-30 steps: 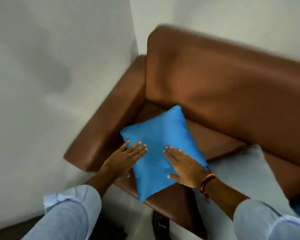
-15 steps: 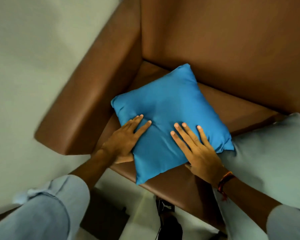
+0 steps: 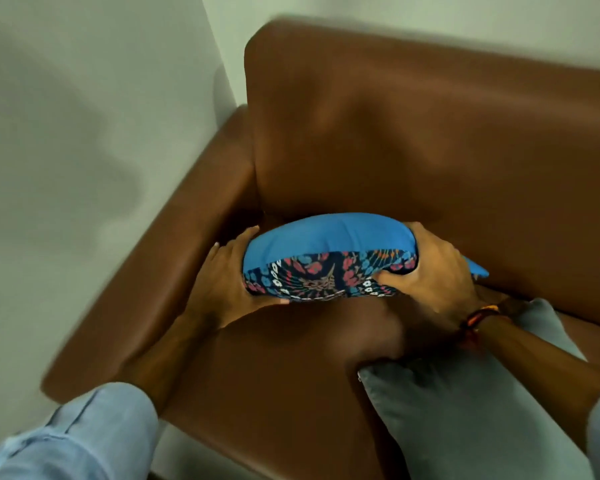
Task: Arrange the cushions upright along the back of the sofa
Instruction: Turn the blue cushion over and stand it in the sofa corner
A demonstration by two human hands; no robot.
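Note:
A blue cushion (image 3: 329,235) with a dark floral-patterned underside stands on edge near the back corner of the brown leather sofa (image 3: 413,140). My left hand (image 3: 226,282) grips its left end and my right hand (image 3: 430,271) grips its right end, thumb pressed into the patterned face. The plain blue side faces the sofa back; the patterned side faces me. A grey cushion (image 3: 465,410) lies flat on the seat at the lower right, partly under my right forearm.
The sofa's left armrest (image 3: 146,289) runs beside a pale wall (image 3: 66,133). Bare brown seat (image 3: 274,393) lies in front of the blue cushion. Light-blue sleeves cover both my forearms at the bottom edge.
The blue cushion lay flat under my palms; now both hands hold its ends and it is tipped up on edge, patterned side showing, closer to the sofa back.

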